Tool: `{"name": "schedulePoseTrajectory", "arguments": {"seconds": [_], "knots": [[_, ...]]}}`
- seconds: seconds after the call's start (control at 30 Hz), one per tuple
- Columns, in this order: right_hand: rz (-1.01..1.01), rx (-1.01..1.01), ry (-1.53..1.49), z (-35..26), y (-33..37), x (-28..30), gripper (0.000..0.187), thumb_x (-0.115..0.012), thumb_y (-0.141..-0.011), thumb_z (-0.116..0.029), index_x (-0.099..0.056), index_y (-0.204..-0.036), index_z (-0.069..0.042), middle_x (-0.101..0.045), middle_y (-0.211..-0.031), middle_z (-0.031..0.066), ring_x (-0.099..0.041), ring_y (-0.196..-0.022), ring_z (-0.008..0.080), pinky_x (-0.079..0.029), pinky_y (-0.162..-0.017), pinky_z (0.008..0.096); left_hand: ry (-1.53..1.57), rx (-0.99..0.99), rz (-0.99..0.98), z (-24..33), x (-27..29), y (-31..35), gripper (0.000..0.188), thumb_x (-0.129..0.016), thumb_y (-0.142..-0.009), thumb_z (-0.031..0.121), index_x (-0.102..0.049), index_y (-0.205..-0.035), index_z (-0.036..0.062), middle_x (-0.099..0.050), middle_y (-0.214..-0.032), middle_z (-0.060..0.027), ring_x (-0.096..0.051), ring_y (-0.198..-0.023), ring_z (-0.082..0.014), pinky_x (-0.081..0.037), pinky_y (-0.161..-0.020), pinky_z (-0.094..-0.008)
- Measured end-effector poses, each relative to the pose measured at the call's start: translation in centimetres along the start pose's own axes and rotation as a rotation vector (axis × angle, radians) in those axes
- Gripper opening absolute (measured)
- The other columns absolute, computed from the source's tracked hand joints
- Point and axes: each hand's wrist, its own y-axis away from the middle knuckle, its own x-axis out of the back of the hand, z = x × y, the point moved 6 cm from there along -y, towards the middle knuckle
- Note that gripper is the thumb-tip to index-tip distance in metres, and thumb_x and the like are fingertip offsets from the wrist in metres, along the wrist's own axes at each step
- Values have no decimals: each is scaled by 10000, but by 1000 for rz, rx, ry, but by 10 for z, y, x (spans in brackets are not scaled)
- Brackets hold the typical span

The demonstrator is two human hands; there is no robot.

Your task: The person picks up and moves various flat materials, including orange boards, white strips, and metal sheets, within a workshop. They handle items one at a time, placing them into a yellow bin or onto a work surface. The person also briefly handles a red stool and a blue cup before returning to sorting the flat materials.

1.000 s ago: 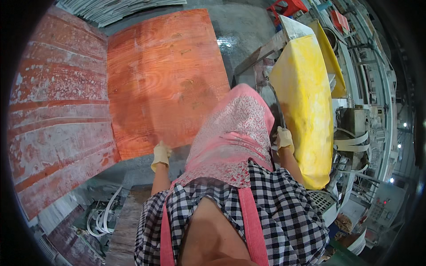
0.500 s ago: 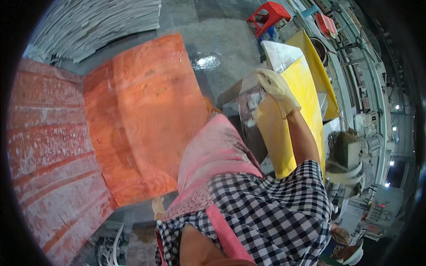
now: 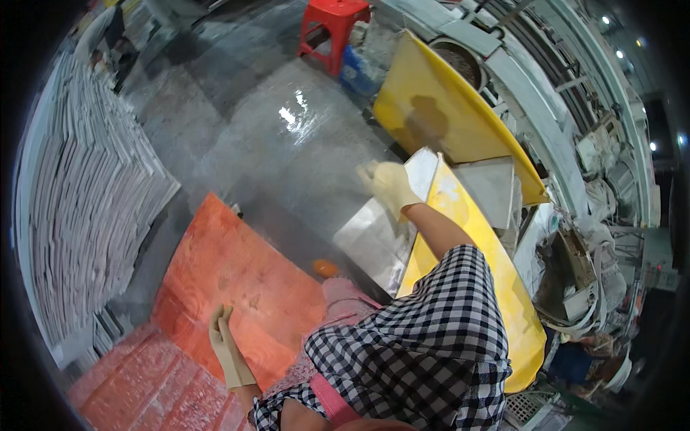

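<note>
Two gloved hands: left hand (image 3: 226,348) unclenched, fingers extended, gripping nothing; right hand (image 3: 390,188) blurred, can't tell grip.
Orange board (image 3: 259,294): beneath left hand, contact unclear; well apart from right.
Yellow slab (image 3: 483,235): white end just beside right hand.

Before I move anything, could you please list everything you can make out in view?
Stool: one, red, top centre
Blue object: one, blue, beside stool
Stacked sheets: many, whitish, left
Orange panel: one, orange-red, lower left
Streaked panel: one, red-white, bottom left
Nearer yellow board: one, yellow, right of centre
Farther yellow board: one, yellow, upper right
Machinery: count unclear, grey, right
Crate: one, grey, bottom right
Left hand: one, cream glove, lower left
Right hand: one, cream glove, centre, blurred
Checked garment: one, black-white, bottom centre
Apron: one, pink, lower centre
</note>
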Motion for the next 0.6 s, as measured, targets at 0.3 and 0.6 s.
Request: {"name": "schedulePoseTrajectory", "arguments": {"seconds": [0.3, 0.6], "knots": [[-62, -37, -58, -9, 6, 6, 462, -425, -991, -376, -720, -822, -64, -710, -792, 179, -679, -770, 392, -514, -754, 498, 11, -45, -200, 140, -121, -40, 313, -466, -1083, 196, -621, -1244, -23, -677, -1167, -127, -646, -1102, -194, -458, -1022, -348], [64, 54, -53, -13, 17, 10, 329, -486, -948, -328, -688, -776, -133, -684, -714, 130, -671, -695, 365, -512, -663, 489, 13, -34, -451, 180, -186, -156, 281, -569, -1041, 224, -672, -966, -26, -698, -789, -100, -646, -622, -159, -519, -639, -283]]}}
